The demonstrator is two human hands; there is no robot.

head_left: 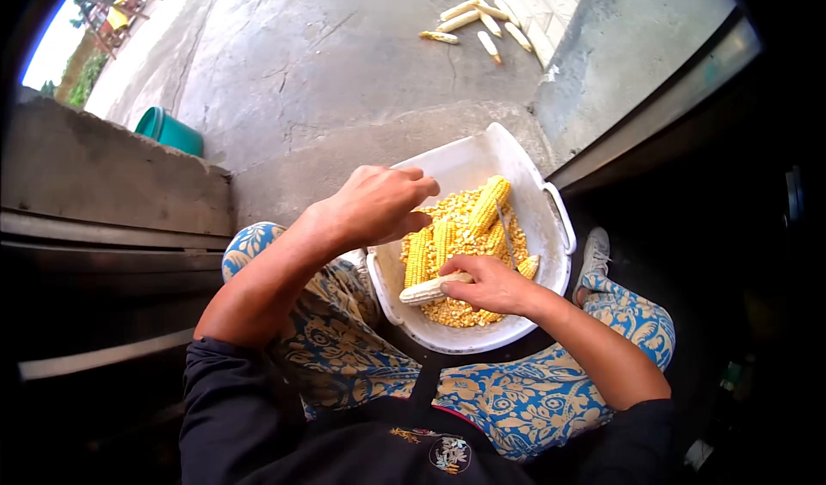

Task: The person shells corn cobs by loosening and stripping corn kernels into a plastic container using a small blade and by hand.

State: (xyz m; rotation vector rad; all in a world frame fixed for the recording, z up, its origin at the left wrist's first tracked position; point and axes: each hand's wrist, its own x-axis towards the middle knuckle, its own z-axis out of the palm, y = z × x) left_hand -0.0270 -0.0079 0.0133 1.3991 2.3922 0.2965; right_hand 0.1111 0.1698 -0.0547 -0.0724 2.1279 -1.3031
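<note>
Between my knees stands a white basin (475,340) with loose yellow kernels (460,315) in it. Several corn ears lie on the kernels, one large yellow ear (490,203) towards the far side. My right hand (488,284) grips a pale, stripped corn cob (423,292) low over the near left part of the basin. Raised over the basin's left rim is my left hand (385,203); its fingers are bent, thumb apart, with nothing visible in them. A thin grey rod (506,234) leans among the ears, partly hidden.
Several stripped cobs (460,20) lie on the concrete floor (284,63) at the far right. A green bucket (176,132) lies tilted behind the low wall (112,171) at left. Another concrete wall (637,42) rises at right.
</note>
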